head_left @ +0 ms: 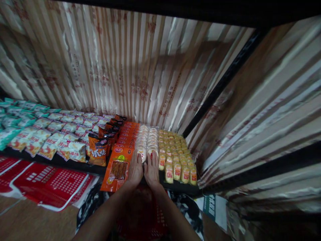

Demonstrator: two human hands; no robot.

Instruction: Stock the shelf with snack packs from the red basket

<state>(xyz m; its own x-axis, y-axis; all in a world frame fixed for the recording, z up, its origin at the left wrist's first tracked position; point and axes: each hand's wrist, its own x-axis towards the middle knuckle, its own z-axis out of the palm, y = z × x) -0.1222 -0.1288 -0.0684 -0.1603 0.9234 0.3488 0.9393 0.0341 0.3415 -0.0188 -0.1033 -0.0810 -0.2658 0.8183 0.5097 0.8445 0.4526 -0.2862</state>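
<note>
A: Both hands are laid flat, side by side, at the front edge of the shelf [62, 161]. The left hand [135, 169] and the right hand [151, 169] are spread palm down, nothing is gripped; the fingertips are rested on the nearest of the pale wrapped cakes [147, 142]

B: And the step in hand?

A: A straightening of that double row is what it is judged to be, with the front packs being pressed or squared up. For the next move, a light even push with both palms would be called for, so the row is kept in line and its neighbours are not disturbed

B: How are the cakes seen?

A: Two neat files of round, whitish pieces in clear wrap, run from the front edge back toward the striped curtain [130, 67]. Just left, a stack of orange snack packs [118, 167] is overhung past the edge; just right, small yellow packets [177, 150] are stood in tight ranks. Further left, brown chip bags [98, 152] and white-and-red bags [57, 140] are lined up
</note>
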